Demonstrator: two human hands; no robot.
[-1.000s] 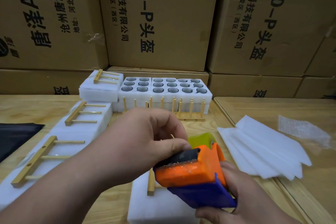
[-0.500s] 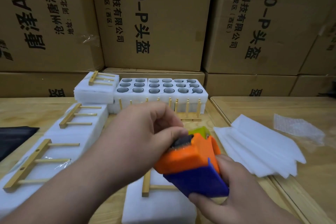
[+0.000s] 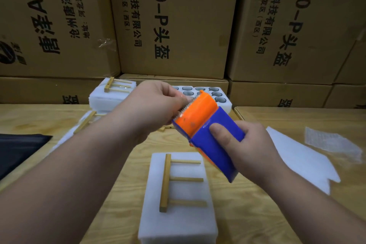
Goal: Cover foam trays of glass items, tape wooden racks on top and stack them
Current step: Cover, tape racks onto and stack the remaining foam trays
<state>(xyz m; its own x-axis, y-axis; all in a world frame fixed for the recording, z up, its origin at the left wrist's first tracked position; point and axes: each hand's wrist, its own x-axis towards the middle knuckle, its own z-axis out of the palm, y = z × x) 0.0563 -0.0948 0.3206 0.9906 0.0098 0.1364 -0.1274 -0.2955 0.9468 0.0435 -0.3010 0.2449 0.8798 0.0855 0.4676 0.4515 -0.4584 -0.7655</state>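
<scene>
The tape dispenser (image 3: 208, 134), orange at its toothed end and blue at the handle, is held in the air above the covered foam tray (image 3: 178, 200) that lies on the desk (image 3: 257, 214). The right hand (image 3: 251, 148) grips the blue handle, thumb pressed flat on its upper face and fingers wrapped beneath. The left hand (image 3: 156, 103) is curled at the dispenser's serrated edge, its fingertips pinching there; whether they hold the tape's end cannot be told. On the foam tray beneath the dispenser lies a wooden rack (image 3: 178, 182), one long bar with three pegs pointing right. Beyond the dispenser, an open foam tray (image 3: 210, 95) shows round glass items in its holes. To the dispenser's left stand more covered trays (image 3: 112, 95) with racks on top. To its right, white foam sheets (image 3: 297, 160) lie spread on the desk, with a piece of bubble wrap (image 3: 330, 142) past them. Cardboard boxes (image 3: 178, 22) fill the background.
</scene>
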